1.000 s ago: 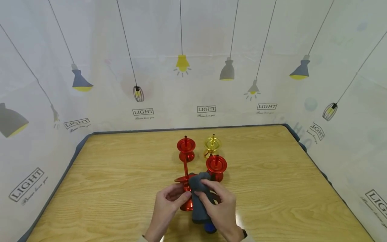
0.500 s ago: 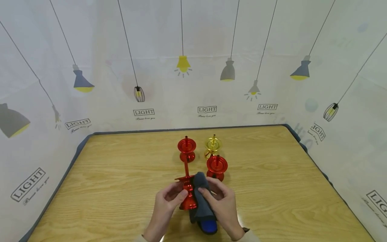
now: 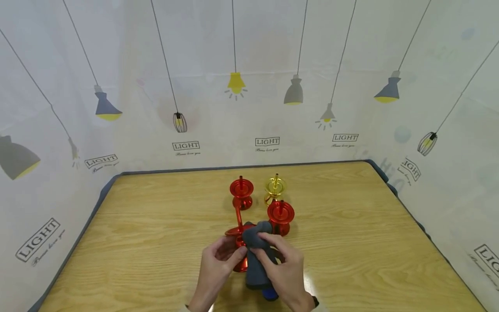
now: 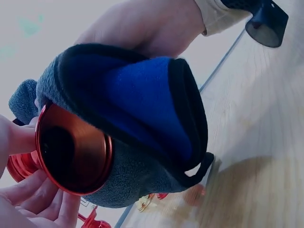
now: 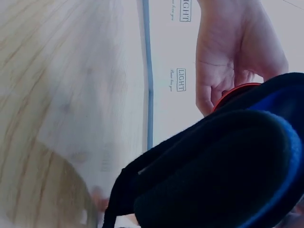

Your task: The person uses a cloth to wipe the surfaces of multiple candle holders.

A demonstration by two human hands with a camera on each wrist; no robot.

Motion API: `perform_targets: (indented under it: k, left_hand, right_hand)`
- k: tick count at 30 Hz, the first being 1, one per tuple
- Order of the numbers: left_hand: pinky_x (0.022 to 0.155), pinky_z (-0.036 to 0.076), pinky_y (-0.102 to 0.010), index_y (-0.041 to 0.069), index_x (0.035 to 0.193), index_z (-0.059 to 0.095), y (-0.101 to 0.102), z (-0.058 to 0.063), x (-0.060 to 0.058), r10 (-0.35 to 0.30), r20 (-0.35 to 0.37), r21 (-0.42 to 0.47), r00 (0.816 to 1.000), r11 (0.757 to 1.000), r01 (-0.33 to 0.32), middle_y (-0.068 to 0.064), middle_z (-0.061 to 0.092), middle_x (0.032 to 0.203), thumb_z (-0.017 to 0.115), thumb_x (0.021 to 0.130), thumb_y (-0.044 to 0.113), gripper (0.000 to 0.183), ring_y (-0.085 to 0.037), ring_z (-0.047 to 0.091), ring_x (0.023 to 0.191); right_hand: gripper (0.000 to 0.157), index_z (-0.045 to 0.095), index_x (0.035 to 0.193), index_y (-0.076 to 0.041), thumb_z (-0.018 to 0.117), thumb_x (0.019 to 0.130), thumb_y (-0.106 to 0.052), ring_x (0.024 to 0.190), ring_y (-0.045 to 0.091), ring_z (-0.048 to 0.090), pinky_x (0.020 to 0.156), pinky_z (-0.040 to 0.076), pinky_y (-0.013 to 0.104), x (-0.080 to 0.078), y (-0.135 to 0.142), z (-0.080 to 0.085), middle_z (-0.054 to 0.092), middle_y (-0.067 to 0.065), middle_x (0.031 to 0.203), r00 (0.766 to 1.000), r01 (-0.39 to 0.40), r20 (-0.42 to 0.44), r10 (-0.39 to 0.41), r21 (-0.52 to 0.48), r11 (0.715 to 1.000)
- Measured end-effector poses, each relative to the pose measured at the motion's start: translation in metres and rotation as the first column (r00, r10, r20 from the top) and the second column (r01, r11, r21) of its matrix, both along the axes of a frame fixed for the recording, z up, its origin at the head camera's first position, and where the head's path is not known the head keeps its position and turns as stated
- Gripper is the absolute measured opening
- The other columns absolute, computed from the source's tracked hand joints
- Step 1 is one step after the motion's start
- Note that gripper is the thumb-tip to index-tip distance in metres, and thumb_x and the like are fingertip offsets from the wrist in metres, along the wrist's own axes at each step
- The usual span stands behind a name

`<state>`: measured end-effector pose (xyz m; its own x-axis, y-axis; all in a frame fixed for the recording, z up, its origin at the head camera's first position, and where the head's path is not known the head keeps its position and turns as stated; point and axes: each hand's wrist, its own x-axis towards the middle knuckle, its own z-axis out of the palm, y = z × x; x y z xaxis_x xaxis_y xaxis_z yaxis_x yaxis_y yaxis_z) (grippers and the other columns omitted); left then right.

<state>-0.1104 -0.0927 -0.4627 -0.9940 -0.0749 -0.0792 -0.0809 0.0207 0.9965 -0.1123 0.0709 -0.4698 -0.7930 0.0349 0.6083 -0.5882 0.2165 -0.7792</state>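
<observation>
My left hand (image 3: 216, 264) holds a shiny red candle holder (image 3: 241, 265) by its waist, thumb in front, above the table. The holder has a wide dish, a thin upright spike and a flared foot; in the left wrist view its hollow foot (image 4: 97, 156) faces the camera. My right hand (image 3: 287, 266) pinches a grey-blue cloth (image 3: 257, 273) with dark edging against the holder's right side, just below the dish. The cloth's bright blue inner face (image 4: 142, 90) shows in the left wrist view, folded around the foot. Cloth hides part of the holder's body.
Behind the hands stand two more red candle holders, one at back left (image 3: 241, 189) and one nearer on the right (image 3: 280, 212), plus a gold one (image 3: 275, 187). They stand upright on a wood-grain table (image 3: 156, 225). A lamp-patterned white curtain (image 3: 218, 125) surrounds it.
Half a second ago the cloth leaned away and more of the red body showed; now its upper part is bunched over the waist again. The candle holder has turned slightly. Standing holders stay put.
</observation>
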Motion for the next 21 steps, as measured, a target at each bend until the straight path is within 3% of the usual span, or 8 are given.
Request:
perform_targets:
  k: [4, 11, 17, 21]
  left_hand:
    - [0.086, 0.058, -0.026, 0.0, 0.128, 0.063, -0.0007, -0.0015, -0.0004, -0.017, 0.013, 0.012, 1.0, 1.0, 0.017, -0.016, 0.073, 0.114, 0.079, 0.09, 0.022, 0.047, -0.019, 0.071, 0.1]
    - [0.085, 0.056, -0.024, -0.002, 0.128, 0.066, -0.0039, -0.0037, 0.0001, -0.036, -0.002, 0.04, 0.999, 0.999, 0.036, -0.018, 0.072, 0.12, 0.074, 0.094, 0.021, 0.042, -0.018, 0.07, 0.102]
    - [0.084, 0.054, -0.022, -0.005, 0.128, 0.066, -0.0066, -0.0016, -0.0005, -0.026, 0.032, 0.089, 0.999, 0.996, 0.023, -0.018, 0.071, 0.121, 0.072, 0.095, 0.02, 0.042, -0.014, 0.066, 0.101]
    - [0.085, 0.055, -0.022, -0.004, 0.13, 0.064, -0.0061, 0.0, 0.0008, -0.003, 0.057, 0.057, 0.998, 0.998, 0.0, -0.017, 0.07, 0.121, 0.072, 0.095, 0.023, 0.045, -0.016, 0.068, 0.102]
  right_hand:
    - [0.033, 0.075, 0.11, -0.014, 0.083, 0.081, 0.0, 0.097, 0.013, 0.074, 0.074, 0.061, 0.025, -0.0027, 0.0014, -0.0042, 0.076, 0.007, 0.107, 0.99, -0.019, 0.137, 0.03, -0.085, 0.996]
    - [0.032, 0.073, 0.114, -0.005, 0.08, 0.083, 0.001, 0.1, 0.013, 0.074, 0.077, 0.061, 0.027, -0.0086, 0.0043, -0.0085, 0.074, 0.016, 0.114, 0.936, -0.058, 0.326, 0.133, -0.23, 0.972]
    - [0.032, 0.071, 0.115, 0.003, 0.078, 0.084, 0.005, 0.1, 0.013, 0.074, 0.078, 0.06, 0.027, -0.0091, 0.0019, -0.0046, 0.073, 0.022, 0.113, 0.916, -0.06, 0.362, 0.17, -0.295, 0.954]
    - [0.031, 0.074, 0.112, -0.005, 0.08, 0.082, 0.002, 0.098, 0.012, 0.074, 0.077, 0.06, 0.026, -0.0064, -0.0005, -0.0043, 0.074, 0.017, 0.112, 0.94, -0.048, 0.319, 0.122, -0.231, 0.972]
